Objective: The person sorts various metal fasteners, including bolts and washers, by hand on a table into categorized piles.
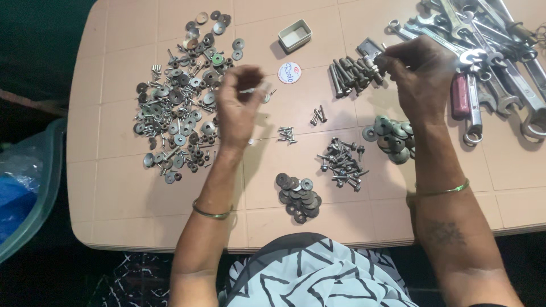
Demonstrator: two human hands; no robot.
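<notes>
Pinkish tabletop [142, 187] strewn with sorted hardware: the left hand [239, 105] hovers just right of the big mixed pile [179, 96], fingers pinched on a small screw [248, 90] — blurred. The right hand [418, 77], far right of that pile, grips a bolt [376, 61] over the bolt heap [350, 74]. Best done by lowering each piece onto its matching heap — never tossing.

At 12 o'clock on the surface [114, 193] we see a small rectangular tin [294, 35] with a round white badge [289, 73] just below it. At 2 o'clock lies a heap of spanners [500, 51] and a red-handled tool [459, 95]. At 6 o'clock sits a pile of dark washers [299, 196]. At 9 o'clock, off the surface, stands a translucent bin [28, 187].
</notes>
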